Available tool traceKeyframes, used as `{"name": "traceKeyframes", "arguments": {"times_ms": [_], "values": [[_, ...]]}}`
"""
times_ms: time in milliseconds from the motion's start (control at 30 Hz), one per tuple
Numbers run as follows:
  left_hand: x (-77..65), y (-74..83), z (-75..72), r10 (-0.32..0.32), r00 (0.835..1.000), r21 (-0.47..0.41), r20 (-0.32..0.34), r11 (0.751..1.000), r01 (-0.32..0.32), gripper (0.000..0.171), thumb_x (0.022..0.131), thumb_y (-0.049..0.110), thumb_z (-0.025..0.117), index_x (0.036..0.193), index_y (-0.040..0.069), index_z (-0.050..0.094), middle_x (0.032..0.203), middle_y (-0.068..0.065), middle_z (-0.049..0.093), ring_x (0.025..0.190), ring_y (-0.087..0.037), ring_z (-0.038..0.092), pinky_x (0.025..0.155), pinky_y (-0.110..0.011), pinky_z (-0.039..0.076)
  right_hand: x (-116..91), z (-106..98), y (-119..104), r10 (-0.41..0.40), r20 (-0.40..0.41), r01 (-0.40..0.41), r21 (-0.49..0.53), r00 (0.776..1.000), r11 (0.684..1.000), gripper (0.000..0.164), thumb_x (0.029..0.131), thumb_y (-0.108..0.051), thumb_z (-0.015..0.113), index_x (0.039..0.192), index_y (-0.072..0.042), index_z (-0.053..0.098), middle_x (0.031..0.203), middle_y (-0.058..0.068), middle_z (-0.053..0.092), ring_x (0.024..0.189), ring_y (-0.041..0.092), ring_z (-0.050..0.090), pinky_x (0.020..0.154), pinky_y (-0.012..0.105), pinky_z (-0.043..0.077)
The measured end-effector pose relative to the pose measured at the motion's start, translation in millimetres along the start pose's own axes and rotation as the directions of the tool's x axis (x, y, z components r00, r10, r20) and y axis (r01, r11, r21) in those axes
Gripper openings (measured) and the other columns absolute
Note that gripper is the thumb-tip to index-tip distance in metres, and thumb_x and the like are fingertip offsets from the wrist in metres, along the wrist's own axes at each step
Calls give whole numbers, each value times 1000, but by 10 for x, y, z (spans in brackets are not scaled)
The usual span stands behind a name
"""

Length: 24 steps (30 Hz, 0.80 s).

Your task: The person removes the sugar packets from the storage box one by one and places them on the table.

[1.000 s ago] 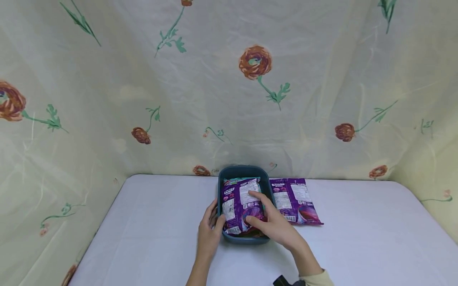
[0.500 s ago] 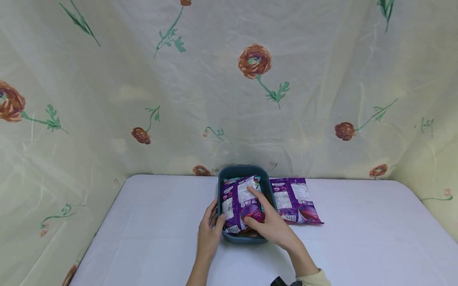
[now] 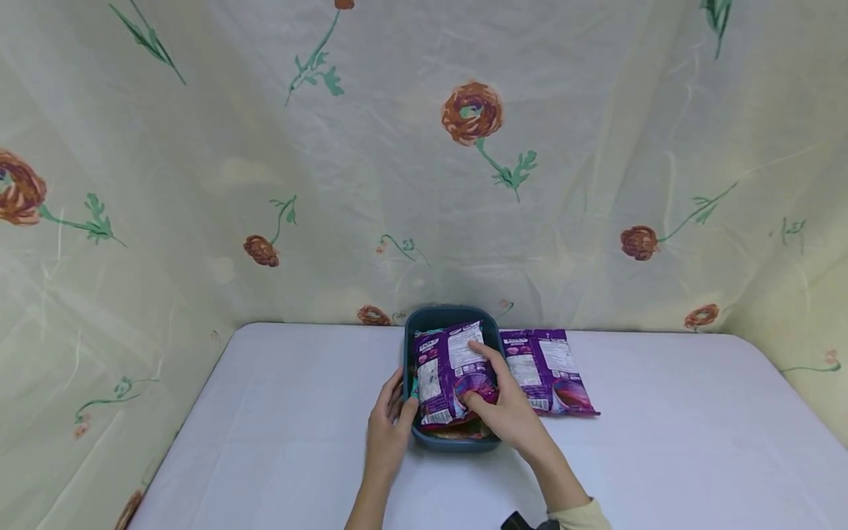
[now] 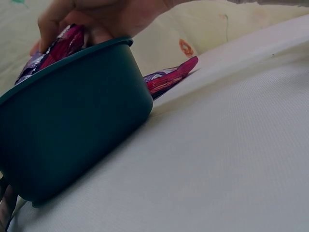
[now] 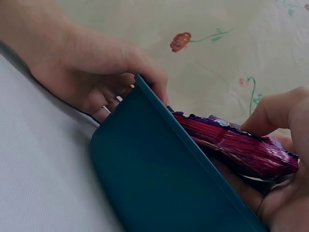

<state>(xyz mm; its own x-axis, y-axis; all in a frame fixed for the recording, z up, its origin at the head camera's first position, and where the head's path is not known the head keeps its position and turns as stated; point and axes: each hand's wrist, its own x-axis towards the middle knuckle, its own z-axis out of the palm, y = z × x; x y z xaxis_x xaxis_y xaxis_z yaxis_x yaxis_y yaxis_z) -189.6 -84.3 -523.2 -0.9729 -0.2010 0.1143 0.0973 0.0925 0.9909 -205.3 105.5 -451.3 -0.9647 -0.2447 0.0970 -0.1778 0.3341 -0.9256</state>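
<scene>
A dark blue-green plastic bin stands on the table. My left hand holds its left side, and the right wrist view shows the thumb over the rim with fingers curled outside. Inside, my right hand grips a purple snack packet between thumb and fingers. This packet lies tilted over other packaging, mostly hidden beneath it. In the left wrist view, the held packet rises above the bin's rim. A second purple packet lies flat on the table, just right of the bin.
The white-covered table extends to both sides of the bin. Behind it hangs a pale curtain with printed flowers, close to the bin's far end. A black object shows by the right sleeve.
My right hand has shifted the held packet, first turning it, then moving it slightly up and right within the bin. The packaging below its lower edge shows more. My left hand stays put.
</scene>
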Motion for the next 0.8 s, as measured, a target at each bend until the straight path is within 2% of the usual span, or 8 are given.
{"name": "traceKeyframes", "arguments": {"times_ms": [233, 400, 467, 567, 700, 800], "values": [[2, 34, 31, -1, 1000, -11, 9, 1000, 1, 50, 93, 21, 57, 141, 26, 42, 142, -7, 48, 130, -22, 49, 108, -33, 41, -6, -60, -10, 18, -24, -17, 57, 1000, 998, 63, 88, -10, 62, 140, -35, 35, 147, 12, 33, 125, 36, 45, 101, 56, 43], [-32, 217, 35, -26, 999, -10, 30, 1000, 26, 51, 94, 15, 55, 143, 18, 41, 142, -11, 48, 130, -26, 48, 108, -35, 41, 23, -140, 18, 11, -74, -3, 101, 997, 995, 59, 88, -10, 62, 138, -32, 39, 144, 9, 42, 123, 31, 49, 102, 51, 44], [-52, 307, 30, -33, 999, -2, 39, 999, 33, 51, 94, 13, 54, 143, 14, 40, 142, -13, 47, 130, -28, 48, 108, -36, 41, 34, -174, 28, 8, -99, 4, 118, 995, 993, 58, 88, -10, 62, 138, -30, 40, 143, 8, 44, 122, 28, 49, 103, 47, 44], [-73, 374, 19, -32, 999, 17, 43, 999, 31, 51, 94, 13, 54, 143, 11, 40, 142, -14, 47, 130, -29, 47, 109, -36, 41, 46, -224, 32, 12, -132, 7, 146, 991, 989, 58, 87, -11, 63, 137, -29, 42, 144, 3, 44, 124, 22, 47, 102, 30, 43], [-58, 275, 12, -35, 999, 3, 23, 999, 35, 51, 94, 17, 55, 143, 17, 41, 143, -12, 46, 131, -27, 46, 109, -36, 40, 51, -278, 25, 12, -175, 21, 184, 985, 983, 56, 88, -13, 64, 138, -28, 42, 147, -1, 40, 130, 18, 42, 96, 10, 40], [-38, 135, 12, -33, 999, 5, 7, 999, 33, 51, 94, 20, 56, 143, 21, 41, 144, -9, 46, 131, -26, 46, 110, -36, 40, 34, -308, 20, 12, -197, 32, 218, 980, 975, 55, 90, -14, 63, 139, -25, 41, 150, 1, 36, 132, 20, 40, 93, 8, 43]]}}
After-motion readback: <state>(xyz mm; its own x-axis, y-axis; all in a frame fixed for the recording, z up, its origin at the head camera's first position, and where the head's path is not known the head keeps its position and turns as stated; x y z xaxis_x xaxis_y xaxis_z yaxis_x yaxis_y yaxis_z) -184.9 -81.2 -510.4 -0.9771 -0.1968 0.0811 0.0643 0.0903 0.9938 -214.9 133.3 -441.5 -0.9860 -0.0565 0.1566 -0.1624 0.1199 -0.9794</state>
